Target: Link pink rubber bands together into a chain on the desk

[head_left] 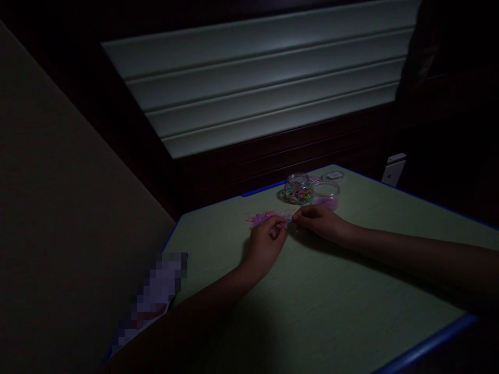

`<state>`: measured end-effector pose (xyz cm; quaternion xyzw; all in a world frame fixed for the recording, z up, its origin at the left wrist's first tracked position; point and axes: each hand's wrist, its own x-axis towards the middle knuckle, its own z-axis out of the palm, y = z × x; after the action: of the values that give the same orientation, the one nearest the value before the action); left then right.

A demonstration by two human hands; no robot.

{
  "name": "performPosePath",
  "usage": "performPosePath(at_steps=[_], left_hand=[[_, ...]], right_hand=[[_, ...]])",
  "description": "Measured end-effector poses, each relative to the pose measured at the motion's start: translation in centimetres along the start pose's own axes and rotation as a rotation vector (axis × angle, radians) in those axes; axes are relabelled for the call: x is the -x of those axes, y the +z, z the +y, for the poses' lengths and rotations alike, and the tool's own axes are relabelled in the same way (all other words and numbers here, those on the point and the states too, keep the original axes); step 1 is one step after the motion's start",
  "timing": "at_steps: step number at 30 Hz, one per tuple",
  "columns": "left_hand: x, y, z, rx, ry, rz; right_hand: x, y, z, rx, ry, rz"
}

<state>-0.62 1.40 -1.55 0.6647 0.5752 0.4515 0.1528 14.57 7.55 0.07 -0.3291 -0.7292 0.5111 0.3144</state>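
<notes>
My left hand (267, 244) is closed in a pinch just in front of a loose pile of small pink and purple bands (260, 218). A small pale piece (289, 219) shows at its fingertips; its kind cannot be made out in the dim light. From the right, my right hand (322, 223) reaches in, thumb and fingers pinched together close to the same pale piece. The fingertips of both hands nearly meet. Behind them stand a clear jar of multicoloured rings (298, 190) and a clear jar with pink bands (326, 197), partly hidden by my right hand.
A clear round lid (333, 177) lies at the back of the pale green table (351, 306), which has a blue edge. A blurred flat item (156, 296) lies along the left edge. A wall rises at the left, and a slatted panel (273, 78) stands behind.
</notes>
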Motion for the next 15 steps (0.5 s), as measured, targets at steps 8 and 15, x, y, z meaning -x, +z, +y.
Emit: performPosePath(at_steps=[8,15], left_hand=[[0.02,0.11,0.01,-0.006,0.010,0.008],[0.00,0.09,0.04,-0.005,-0.015,-0.025]], right_hand=[[-0.25,0.13,0.29,0.021,-0.041,0.014],[-0.07,0.05,0.19,0.074,-0.073,0.013]])
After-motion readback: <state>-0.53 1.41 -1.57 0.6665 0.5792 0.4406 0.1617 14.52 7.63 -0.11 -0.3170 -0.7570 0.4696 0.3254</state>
